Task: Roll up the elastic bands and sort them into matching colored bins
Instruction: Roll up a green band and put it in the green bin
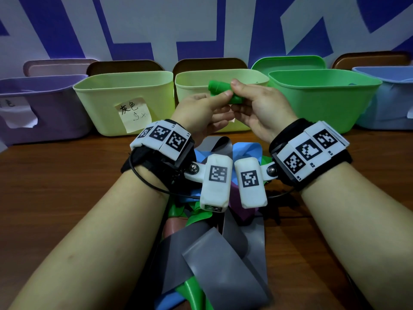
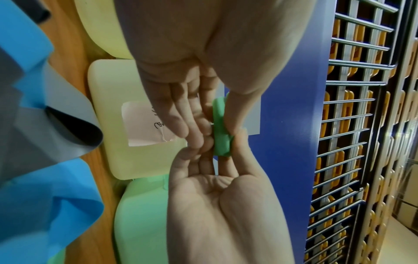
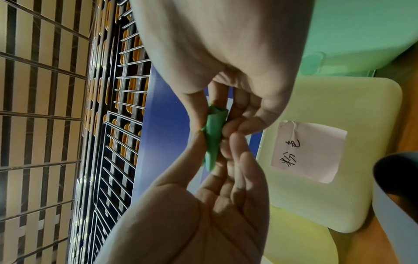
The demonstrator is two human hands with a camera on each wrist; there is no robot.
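Left hand: thumb and fingers pinch one end of the green band roll
Right hand: thumb and curled fingers pinch the other end of the roll
Roll: held in the air between both hands, in front of the middle pale yellow bin, just left of the green bin
Loose bands: grey, blue, green and purple strips heaped on the wooden table under the wrists
Other bins: purple bin far left, yellow bin with a note, blue bin far right
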